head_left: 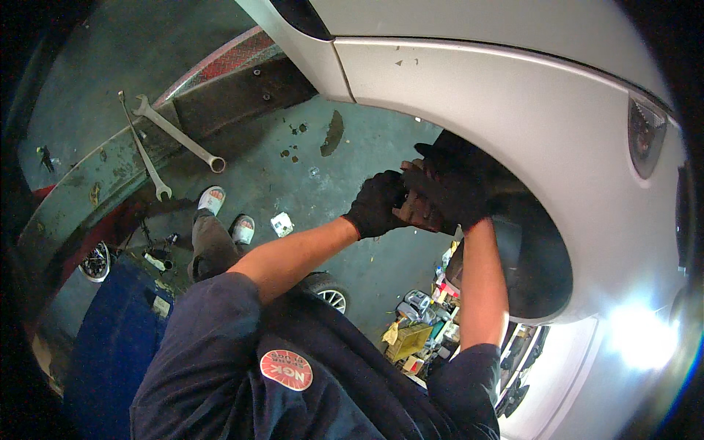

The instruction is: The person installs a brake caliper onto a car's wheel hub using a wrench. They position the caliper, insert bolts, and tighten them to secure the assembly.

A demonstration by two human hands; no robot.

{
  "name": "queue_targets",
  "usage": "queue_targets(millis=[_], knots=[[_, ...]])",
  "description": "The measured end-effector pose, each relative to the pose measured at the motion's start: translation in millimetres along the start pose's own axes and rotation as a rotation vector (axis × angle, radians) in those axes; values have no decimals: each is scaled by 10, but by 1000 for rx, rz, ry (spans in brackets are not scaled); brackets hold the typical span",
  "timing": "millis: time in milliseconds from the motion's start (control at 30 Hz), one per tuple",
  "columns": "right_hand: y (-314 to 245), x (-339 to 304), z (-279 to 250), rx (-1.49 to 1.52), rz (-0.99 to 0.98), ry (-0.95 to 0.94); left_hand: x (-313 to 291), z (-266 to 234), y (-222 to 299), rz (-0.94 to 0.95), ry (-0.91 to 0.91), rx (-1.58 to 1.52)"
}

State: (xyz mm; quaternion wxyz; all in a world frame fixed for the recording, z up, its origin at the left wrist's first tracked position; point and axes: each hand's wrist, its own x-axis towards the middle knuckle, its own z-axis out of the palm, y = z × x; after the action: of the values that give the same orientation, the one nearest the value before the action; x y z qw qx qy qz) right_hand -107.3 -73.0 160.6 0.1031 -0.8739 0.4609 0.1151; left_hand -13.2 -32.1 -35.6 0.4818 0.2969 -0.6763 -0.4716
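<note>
Head view: I see the gloved left hand curled on a rusty metal part between both hands; the right hand covers it, grip too dark to tell. It looks heavy, stiff, best held by both ends. Beyond them curves a fender.

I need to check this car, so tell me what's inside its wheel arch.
Inside, a brown metal part shows between the gloved left hand and right hand. The right hand covers some of it; whatever lies deeper is lost in shadow.
</note>
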Motion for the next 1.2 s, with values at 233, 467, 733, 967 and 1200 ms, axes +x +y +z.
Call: queue_targets(millis=[233, 467, 733, 967, 1200], knots=[[62, 170, -11, -12, 182, -199, -9, -74, 121, -55, 59, -74], [177, 85, 38, 173, 258, -271, -37, -114, 114, -61, 5, -33], [61, 217, 88, 140, 586, -392, -57, -24, 33, -44, 47, -39], [-149, 295, 89, 2, 569, -281, -92, 18, 13, -38, 72, -144], [-104, 291, 163, -69, 525, -271, -173, -21, 24, -42, 73, -152]])
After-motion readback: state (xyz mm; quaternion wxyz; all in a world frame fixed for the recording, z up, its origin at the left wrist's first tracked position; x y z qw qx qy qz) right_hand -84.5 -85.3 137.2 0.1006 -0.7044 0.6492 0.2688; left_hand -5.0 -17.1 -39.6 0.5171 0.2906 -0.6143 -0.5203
